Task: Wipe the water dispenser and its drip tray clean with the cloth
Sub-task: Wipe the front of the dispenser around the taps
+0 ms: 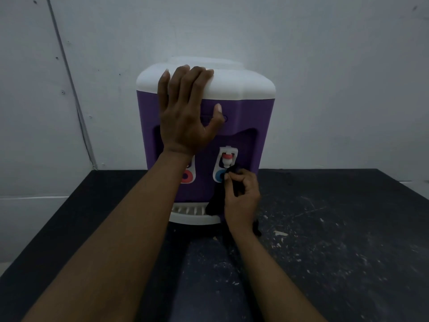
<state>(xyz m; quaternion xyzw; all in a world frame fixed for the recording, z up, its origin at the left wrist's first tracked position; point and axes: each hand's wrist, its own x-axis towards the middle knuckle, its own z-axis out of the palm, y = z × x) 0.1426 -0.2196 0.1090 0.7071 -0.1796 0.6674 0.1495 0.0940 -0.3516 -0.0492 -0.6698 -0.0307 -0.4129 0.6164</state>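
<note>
A person steadies a squat purple plastic water dispenser [255,126] with a white domed top, which stands at the back of a scuffed black surface [336,228] against a pale grey wall [325,54]. The left hand [185,117] lies spread and flat against the dispenser's upper front, with the fingers reaching over the white top and the thumb resting on the purple panel. The right hand [241,198], fingers curled, pinches a dark cloth [213,205] against the blue-ringed white tap [219,175] in the recess. The rest of the cloth hangs down past the right end of the white slotted drip tray [192,216] at the dispenser's base, and its tail reaches the surface below the wrist. A red-ringed white tap [186,178] beside the blue one is partly hidden behind the left forearm. Pale flecks and scratches mark the surface to the right.
</note>
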